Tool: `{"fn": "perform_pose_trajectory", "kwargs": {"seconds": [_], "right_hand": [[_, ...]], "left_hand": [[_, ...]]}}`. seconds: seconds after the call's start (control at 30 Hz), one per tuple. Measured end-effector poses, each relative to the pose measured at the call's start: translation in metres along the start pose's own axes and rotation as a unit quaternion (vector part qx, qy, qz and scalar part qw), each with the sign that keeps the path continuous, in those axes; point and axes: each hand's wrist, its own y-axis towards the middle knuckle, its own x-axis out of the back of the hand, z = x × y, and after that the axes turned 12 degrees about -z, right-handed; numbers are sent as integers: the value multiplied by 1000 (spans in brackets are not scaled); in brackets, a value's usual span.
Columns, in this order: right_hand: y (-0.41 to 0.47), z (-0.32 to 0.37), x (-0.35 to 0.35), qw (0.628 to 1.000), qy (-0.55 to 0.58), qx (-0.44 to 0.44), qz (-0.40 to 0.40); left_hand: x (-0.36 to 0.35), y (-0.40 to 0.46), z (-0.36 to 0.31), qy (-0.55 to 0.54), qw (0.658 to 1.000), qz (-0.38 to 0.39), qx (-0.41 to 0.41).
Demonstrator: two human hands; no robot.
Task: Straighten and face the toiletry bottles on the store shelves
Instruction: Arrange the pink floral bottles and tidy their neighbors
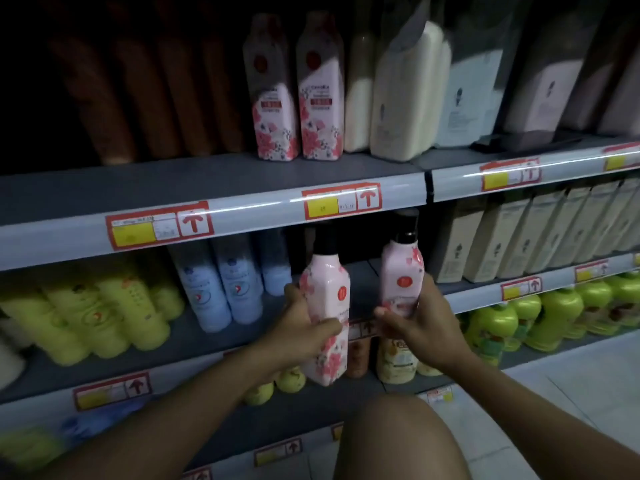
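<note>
My left hand grips a pink floral bottle with a black cap, held upright in front of the middle shelf. My right hand grips a second pink floral bottle, also upright, a little higher and to the right. Both bottles hang in the air before a gap on the middle shelf. Two matching pink floral bottles stand side by side on the top shelf, labels facing out.
Blue bottles and yellow-green bottles fill the middle shelf to the left. Beige boxed bottles stand to the right, green bottles below them. Cream bottles sit on the top shelf. My knee is low in view.
</note>
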Motion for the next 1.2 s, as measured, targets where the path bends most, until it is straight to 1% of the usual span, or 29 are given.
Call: {"fn": "perform_pose_trajectory", "kwargs": {"seconds": [0.1,0.2,0.3,0.43,0.6,0.67,0.73,0.83,0.97,1.03,1.2], "right_hand": [[20,2,-4,1000,1,-1,10],[34,2,-7,999,11,-20,28],[50,2,-13,999,33,-31,14],[69,-7,-26,999,19,-44,6],[78,-23,-55,998,15,-60,-7],[82,-27,-65,998,7,-58,-11],[86,-30,-69,998,-5,-55,-11],[92,-35,-72,998,-27,-54,-3],[100,-36,-79,996,-75,-43,-9],[104,-34,-80,994,-97,-54,-8],[110,-38,-84,994,-96,-56,-9]], "left_hand": [[2,18,-12,7,998,-63,-20],[0,37,-18,1,992,-126,-15],[-5,52,-23,-8,985,-173,-10],[-12,67,-21,13,972,-230,-38],[-33,69,-1,54,954,-278,-102],[-40,68,6,47,945,-301,-119],[-42,70,11,40,937,-327,-116],[-42,73,16,72,926,-349,-125],[-43,74,11,106,917,-369,-110],[-48,75,7,121,910,-382,-106],[-58,78,6,108,900,-411,-96]]}}
